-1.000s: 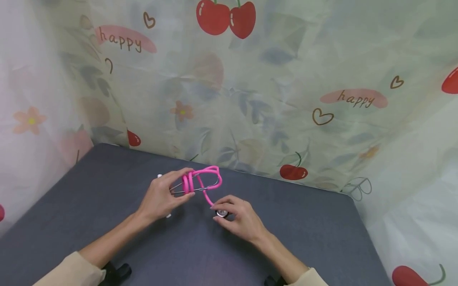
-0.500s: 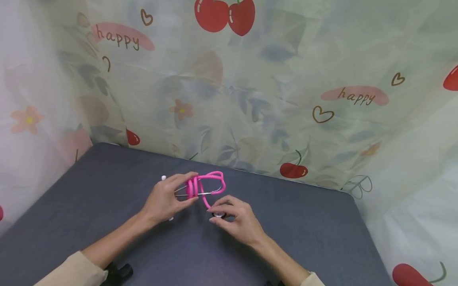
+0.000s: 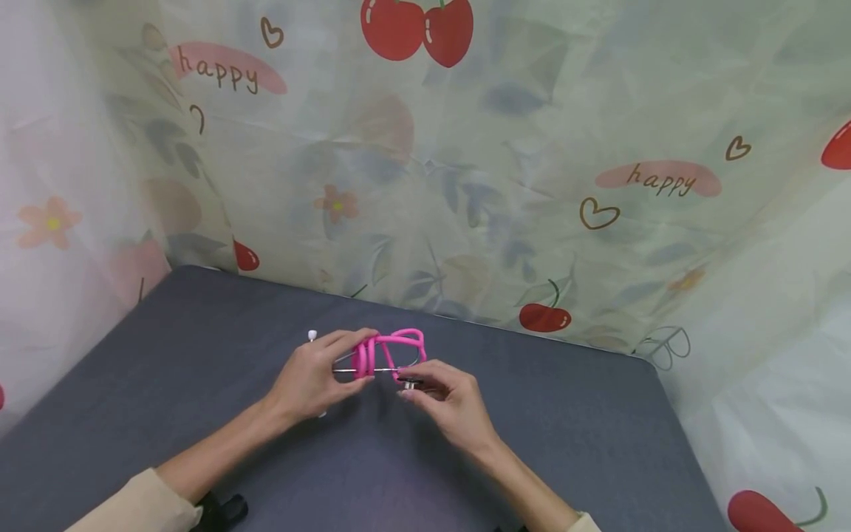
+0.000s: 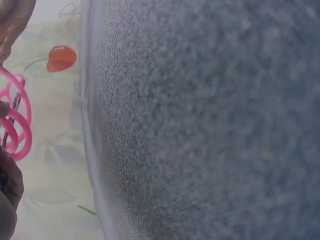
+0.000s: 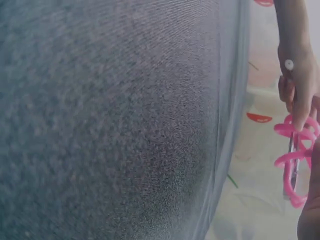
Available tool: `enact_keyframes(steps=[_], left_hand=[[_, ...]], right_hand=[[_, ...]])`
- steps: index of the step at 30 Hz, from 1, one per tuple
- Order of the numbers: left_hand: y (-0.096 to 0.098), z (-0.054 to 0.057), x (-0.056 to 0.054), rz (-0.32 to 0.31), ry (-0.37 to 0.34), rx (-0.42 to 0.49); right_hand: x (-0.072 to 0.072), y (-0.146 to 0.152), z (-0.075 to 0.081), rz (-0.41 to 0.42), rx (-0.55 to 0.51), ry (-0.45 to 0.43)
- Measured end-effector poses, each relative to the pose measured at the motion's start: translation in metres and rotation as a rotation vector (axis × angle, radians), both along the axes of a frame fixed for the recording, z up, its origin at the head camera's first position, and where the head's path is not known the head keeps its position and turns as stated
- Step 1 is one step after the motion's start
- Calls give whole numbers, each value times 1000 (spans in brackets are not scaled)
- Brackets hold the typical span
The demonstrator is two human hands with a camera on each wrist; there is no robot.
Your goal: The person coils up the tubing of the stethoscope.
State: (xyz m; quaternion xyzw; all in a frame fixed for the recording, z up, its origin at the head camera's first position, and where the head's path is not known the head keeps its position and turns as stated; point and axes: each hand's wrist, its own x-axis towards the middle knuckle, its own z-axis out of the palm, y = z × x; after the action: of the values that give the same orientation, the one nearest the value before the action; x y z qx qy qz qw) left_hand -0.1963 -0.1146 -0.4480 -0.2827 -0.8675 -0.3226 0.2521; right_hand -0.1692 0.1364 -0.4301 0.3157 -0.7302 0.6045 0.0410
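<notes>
A stethoscope [image 3: 363, 357] with pink tubing is held above the dark table, its tubing wound in coils around the metal ear tubes. My left hand [image 3: 309, 378] grips the coils between thumb and fingers, and a white ear tip shows past the back of that hand. My right hand [image 3: 453, 399] pinches the chest piece [image 3: 409, 384] close beside the right end of the ear tubes. A pink loop [image 3: 412, 336] sticks out beyond the coils on the right. In the right wrist view the pink tubing [image 5: 287, 160] appears at the right edge, partly hidden by my fingers.
The table [image 3: 199, 347] has a dark grey cover and rounded back corners. Right behind it hangs a printed curtain [image 3: 425, 185] with cherries and hearts. White fabric [image 3: 784, 355] closes off the right side, and similar fabric [image 3: 60, 295] the left.
My left hand has shifted right and slightly nearer with the coiled stethoscope. The right hand has turned the chest piece and brought it up against the ear tubes.
</notes>
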Motion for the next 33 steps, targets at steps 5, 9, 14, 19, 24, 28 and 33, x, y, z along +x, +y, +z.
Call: enact_keyframes(steps=[5,9,14,19,24,28,33], left_hand=[[1,0,1,-35,-4,27],[0,2,2,-51,-13,39],[1,3,3,-84,-16,60],[3,2,5,-133,4,88],[3,6,6,-145,36,125],[3,8,8,-150,51,126],[5,10,10,-152,59,121]], right_hand=[[1,4,4,-23,-78,-114],[2,8,6,-6,-119,-144],[2,9,9,-81,-111,-128],[8,5,19,-231,-49,-40],[11,2,28,-337,6,-3],[-1,5,19,-299,-30,-183],[-10,10,11,-132,-109,-405]])
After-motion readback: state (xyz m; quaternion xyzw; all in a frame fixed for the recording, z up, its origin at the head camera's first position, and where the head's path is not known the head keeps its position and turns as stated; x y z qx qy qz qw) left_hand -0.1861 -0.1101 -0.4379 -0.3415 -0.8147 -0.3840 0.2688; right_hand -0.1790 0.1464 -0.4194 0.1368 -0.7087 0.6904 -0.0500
